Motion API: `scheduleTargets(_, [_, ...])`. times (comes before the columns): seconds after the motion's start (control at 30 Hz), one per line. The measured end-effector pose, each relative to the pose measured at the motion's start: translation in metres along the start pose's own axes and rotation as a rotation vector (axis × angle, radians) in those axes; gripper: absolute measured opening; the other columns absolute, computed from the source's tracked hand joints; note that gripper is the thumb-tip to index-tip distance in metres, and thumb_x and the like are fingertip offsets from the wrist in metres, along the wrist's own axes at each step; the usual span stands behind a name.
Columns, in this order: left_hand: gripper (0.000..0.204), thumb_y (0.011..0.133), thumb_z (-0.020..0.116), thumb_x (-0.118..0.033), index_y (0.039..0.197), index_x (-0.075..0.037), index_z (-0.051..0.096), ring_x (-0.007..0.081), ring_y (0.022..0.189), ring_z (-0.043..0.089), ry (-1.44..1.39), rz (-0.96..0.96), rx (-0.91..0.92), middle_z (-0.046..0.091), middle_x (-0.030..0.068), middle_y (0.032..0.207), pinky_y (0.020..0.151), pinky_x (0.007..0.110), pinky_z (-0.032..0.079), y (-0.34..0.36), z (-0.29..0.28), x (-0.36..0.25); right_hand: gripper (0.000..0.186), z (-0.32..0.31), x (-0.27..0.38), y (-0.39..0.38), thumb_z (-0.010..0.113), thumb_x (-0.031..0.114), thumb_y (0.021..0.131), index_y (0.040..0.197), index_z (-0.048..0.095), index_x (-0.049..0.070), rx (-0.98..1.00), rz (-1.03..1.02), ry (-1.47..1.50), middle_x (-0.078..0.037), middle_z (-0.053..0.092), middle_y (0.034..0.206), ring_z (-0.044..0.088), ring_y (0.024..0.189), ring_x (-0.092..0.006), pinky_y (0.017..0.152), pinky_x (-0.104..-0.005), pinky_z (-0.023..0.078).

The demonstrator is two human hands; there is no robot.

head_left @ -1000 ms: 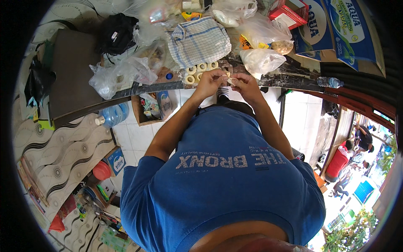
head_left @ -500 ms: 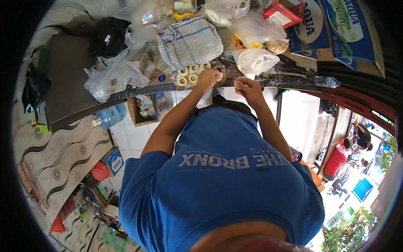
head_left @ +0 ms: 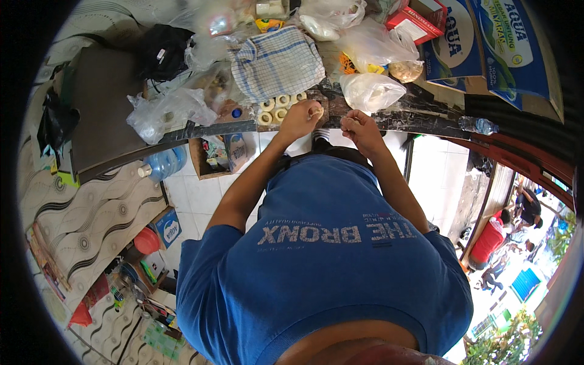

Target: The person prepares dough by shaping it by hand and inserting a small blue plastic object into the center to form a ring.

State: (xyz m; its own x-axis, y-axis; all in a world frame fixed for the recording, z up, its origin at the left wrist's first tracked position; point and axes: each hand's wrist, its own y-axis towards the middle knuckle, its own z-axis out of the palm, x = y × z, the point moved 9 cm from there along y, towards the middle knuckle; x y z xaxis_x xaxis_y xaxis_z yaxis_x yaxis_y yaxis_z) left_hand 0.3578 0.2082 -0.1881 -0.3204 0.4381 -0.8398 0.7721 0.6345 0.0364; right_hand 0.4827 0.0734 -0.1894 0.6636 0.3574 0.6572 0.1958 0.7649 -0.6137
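Observation:
Pale ring-shaped pieces of dough [head_left: 280, 114] lie in rows near the table's front edge, partly under a blue-and-white checked cloth [head_left: 278, 66]. Just right of them my left hand [head_left: 298, 120] is closed, a small pale piece of dough [head_left: 319, 112] showing at its fingertips. My right hand [head_left: 365, 132] pinches another small pale piece, which looks like dough, at the table edge; the fingers hide most of it. A white plastic bag [head_left: 372, 92] with pale contents lies just beyond the right hand. The hands are apart from each other.
A blue bottle cap [head_left: 236, 113] and a crumpled clear bag [head_left: 173, 112] lie left of the rings. Plastic bags [head_left: 371, 42] and a red box [head_left: 416, 22] stand at the back. A clear bottle [head_left: 479, 125] rests at the right edge. Below are a water jug [head_left: 165, 164] and a carton [head_left: 208, 159].
My left hand has moved slightly right and turned, showing more of its dough. The right hand's fingers have closed further over its piece. The whole view has shifted slightly.

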Motion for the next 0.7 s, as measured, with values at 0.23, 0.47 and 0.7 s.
scheduleTargets(0.23, [0.023, 0.096, 0.060, -0.002, 0.118, -0.004, 0.065, 0.0041, 0.078, 0.049, -0.565, -0.199, -0.080, 0.054, -0.0054, 0.086, 0.067, 0.019, 0.040, -0.023, -0.047, -0.038, 0.012, 0.079, 0.019, -0.001, 0.057, 0.020, 0.099, 0.100, 0.057, 0.008, 0.133, 0.105, 0.094, 0.000, 0.057, 0.078, 0.053, 0.070, -0.0118, 0.066, -0.0283, 0.047])
scheduleTargets(0.47, [0.022, 0.093, 0.064, -0.008, 0.115, -0.003, 0.066, 0.0088, 0.084, 0.054, -0.466, -0.095, -0.234, 0.060, -0.0012, 0.093, 0.075, 0.024, 0.043, -0.053, -0.099, -0.062, 0.055, 0.135, 0.007, 0.012, 0.035, 0.060, 0.102, 0.087, 0.051, 0.011, 0.356, 0.058, 0.172, 0.005, 0.032, 0.054, 0.030, 0.045, -0.0098, 0.048, -0.0257, 0.028])
scheduleTargets(0.7, [0.050, 0.087, 0.074, -0.013, 0.132, -0.007, 0.053, 0.0193, 0.104, 0.061, -0.499, -0.082, -0.352, 0.059, 0.0087, 0.116, 0.083, 0.032, 0.052, -0.089, -0.124, -0.054, 0.043, 0.193, -0.001, 0.004, 0.039, 0.048, 0.104, 0.102, 0.054, 0.007, 0.293, -0.009, 0.137, -0.001, 0.051, 0.079, 0.045, 0.061, -0.0099, 0.055, -0.0239, 0.039])
